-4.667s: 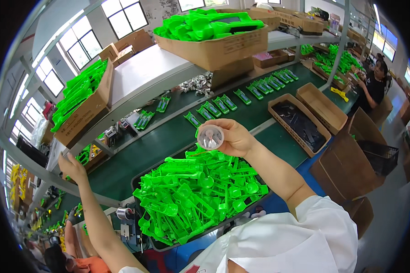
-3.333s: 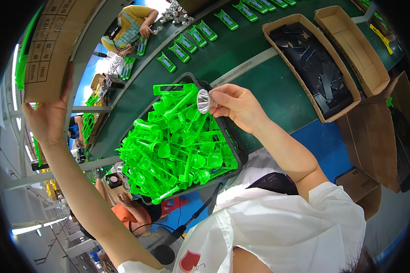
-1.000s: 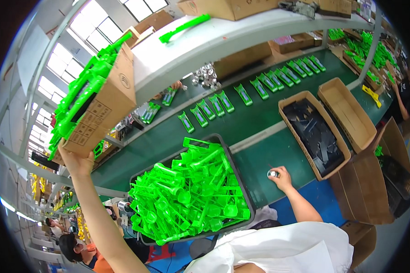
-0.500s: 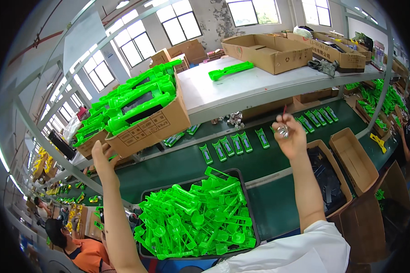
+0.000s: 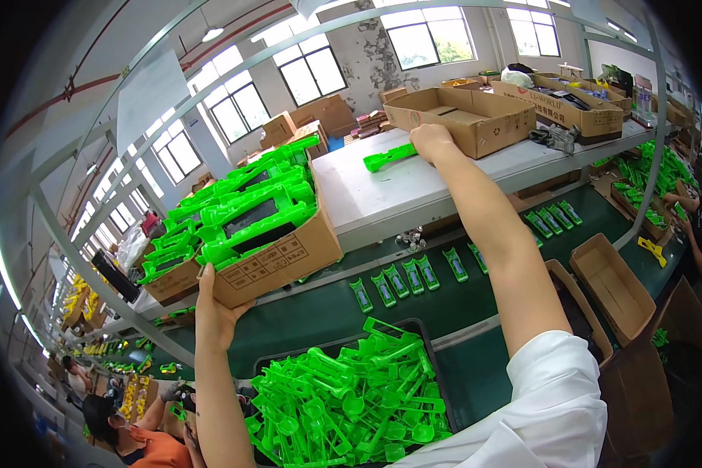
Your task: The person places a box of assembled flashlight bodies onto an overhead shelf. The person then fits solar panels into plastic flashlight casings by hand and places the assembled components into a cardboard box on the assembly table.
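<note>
My left hand is at the near corner of a cardboard box, its thumb up along the side and its fingers at the lower edge. Long green plastic parts are heaped in that box, some with a dark panel. Up on the white shelf, my right hand closes over the right end of a single long green plastic part. Its fingertips are hidden behind the hand, and I cannot tell whether a small tool is also in it.
Below, a black crate holds a heap of green plastic pieces. Small green units stand in a row on the green conveyor belt. Empty-looking cartons sit at right. A person in orange works at lower left.
My right hand has moved from above the belt up to the shelf, onto the lone green part. The small red-and-silver object it held no longer shows. My left hand has come against the box corner.
</note>
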`<state>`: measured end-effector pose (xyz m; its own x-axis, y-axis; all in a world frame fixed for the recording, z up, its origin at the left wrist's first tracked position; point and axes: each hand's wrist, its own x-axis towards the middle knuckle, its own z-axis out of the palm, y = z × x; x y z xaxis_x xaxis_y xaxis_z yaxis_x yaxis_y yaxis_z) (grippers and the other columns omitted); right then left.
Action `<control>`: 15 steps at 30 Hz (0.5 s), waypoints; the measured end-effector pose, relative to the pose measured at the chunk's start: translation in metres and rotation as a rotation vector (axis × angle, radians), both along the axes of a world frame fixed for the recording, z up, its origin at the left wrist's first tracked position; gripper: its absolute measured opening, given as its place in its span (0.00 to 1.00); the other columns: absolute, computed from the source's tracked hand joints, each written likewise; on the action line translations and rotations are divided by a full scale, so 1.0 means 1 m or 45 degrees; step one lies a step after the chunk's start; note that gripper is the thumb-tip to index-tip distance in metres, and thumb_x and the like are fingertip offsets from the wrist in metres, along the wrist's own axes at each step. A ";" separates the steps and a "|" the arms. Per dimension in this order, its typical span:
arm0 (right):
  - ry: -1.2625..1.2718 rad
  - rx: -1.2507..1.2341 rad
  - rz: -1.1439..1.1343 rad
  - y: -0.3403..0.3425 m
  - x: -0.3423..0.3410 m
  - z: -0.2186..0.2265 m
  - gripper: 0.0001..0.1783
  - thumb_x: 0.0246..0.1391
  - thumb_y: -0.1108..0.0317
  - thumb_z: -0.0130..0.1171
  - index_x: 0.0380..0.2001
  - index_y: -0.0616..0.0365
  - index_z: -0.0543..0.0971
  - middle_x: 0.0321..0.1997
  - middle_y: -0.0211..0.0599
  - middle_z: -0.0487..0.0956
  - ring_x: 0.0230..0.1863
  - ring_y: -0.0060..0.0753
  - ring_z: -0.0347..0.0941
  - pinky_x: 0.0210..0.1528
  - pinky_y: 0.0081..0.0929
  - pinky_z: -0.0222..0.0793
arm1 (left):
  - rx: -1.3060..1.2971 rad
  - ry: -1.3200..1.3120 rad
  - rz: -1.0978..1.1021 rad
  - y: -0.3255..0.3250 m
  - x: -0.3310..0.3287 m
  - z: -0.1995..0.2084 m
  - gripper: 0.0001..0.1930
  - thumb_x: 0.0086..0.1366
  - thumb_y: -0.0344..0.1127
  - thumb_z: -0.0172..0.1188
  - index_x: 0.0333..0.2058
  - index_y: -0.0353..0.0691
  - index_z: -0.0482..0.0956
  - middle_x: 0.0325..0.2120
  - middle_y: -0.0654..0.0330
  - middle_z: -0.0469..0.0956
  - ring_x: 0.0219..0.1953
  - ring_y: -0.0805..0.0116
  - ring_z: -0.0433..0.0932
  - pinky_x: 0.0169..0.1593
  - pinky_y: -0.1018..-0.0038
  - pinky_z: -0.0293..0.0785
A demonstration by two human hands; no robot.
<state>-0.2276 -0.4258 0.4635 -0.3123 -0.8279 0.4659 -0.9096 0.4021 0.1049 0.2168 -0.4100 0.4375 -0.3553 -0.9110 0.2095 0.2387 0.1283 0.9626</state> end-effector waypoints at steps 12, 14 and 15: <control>0.118 -0.235 0.339 -0.028 0.116 0.074 0.08 0.39 0.72 0.52 0.26 0.58 0.78 0.32 0.43 0.77 0.35 0.39 0.74 0.34 0.31 0.71 | -1.690 -0.902 1.156 0.001 -0.040 -0.002 0.27 0.57 0.38 0.46 0.52 0.31 0.54 0.52 0.46 0.53 0.54 0.50 0.50 0.56 0.60 0.43; -0.004 -0.081 0.295 -0.031 0.098 0.041 0.10 0.40 0.71 0.51 0.29 0.59 0.77 0.35 0.45 0.76 0.38 0.40 0.73 0.38 0.33 0.69 | -1.761 -0.930 1.145 -0.001 -0.041 -0.004 0.26 0.57 0.37 0.45 0.52 0.31 0.55 0.51 0.48 0.56 0.53 0.49 0.52 0.56 0.60 0.44; -0.047 0.017 0.276 -0.039 0.079 0.020 0.11 0.41 0.71 0.51 0.30 0.59 0.77 0.37 0.46 0.75 0.39 0.40 0.73 0.39 0.34 0.69 | -1.776 -0.916 1.126 -0.002 -0.042 -0.005 0.26 0.57 0.36 0.45 0.52 0.30 0.55 0.50 0.48 0.58 0.53 0.49 0.53 0.56 0.60 0.46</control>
